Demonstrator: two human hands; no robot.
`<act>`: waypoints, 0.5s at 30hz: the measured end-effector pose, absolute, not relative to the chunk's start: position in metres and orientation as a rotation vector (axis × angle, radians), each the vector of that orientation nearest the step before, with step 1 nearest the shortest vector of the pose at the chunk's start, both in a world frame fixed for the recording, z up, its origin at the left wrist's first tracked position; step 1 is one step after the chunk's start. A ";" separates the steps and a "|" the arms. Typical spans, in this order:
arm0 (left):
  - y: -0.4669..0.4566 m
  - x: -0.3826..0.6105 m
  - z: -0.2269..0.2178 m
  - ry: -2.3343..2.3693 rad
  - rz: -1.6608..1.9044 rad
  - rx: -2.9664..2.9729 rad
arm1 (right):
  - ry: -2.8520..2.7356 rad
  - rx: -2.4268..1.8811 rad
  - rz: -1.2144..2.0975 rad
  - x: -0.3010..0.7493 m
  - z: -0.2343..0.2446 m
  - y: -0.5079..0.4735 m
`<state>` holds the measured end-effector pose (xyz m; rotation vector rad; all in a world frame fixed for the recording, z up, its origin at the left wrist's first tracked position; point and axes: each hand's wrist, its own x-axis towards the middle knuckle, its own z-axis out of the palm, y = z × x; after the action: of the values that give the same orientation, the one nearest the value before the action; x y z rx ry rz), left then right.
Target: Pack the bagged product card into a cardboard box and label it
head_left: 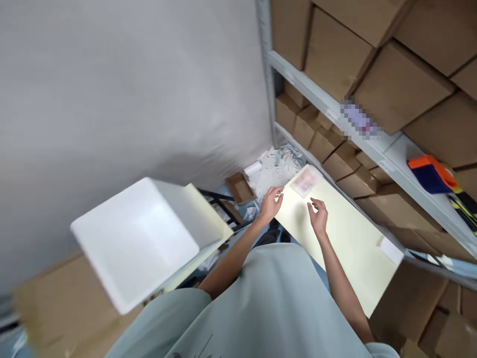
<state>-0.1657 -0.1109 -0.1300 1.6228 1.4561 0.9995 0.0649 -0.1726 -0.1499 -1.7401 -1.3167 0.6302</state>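
Note:
My left hand [273, 201] is at the left edge of a cream tabletop [350, 243], its fingers loosely bent and apart, with nothing visible in them. My right hand [318, 215] hovers over the same tabletop, thumb and fingers spread and nothing between them. Just beyond both hands, near the far end of the table, lies a flat clear plastic packet [306, 181] with something pinkish inside. Neither hand appears to touch it. A white piece of paper [391, 249] lies at the table's right end.
A large white plastic bin [141, 238] stands at the left beside a cardboard box [74, 308]. Shelves [309, 87] packed with cartons run along the right. Beyond the table, white scraps [278, 166] and a small open carton [240, 188] lie on the floor.

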 end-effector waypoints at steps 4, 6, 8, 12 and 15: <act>-0.208 -0.220 -0.097 1.619 1.243 1.548 | -1.458 -1.552 0.636 0.038 -0.132 -0.196; -0.257 -0.244 -0.082 1.752 1.325 1.482 | -1.533 -1.446 0.680 0.014 -0.122 -0.203; -0.302 -0.265 -0.068 1.895 1.401 1.403 | -1.611 -1.327 0.752 -0.014 -0.111 -0.211; -0.378 -0.298 -0.052 2.090 1.592 1.205 | -1.765 -1.103 0.887 -0.073 -0.084 -0.233; -0.420 -0.320 -0.051 2.178 1.695 1.048 | -1.882 -0.963 0.951 -0.115 -0.064 -0.256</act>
<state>-0.3201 -0.4201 -0.0507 1.0482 2.1781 1.6954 -0.1154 -0.2562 -0.0635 -0.9631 -1.8820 0.9514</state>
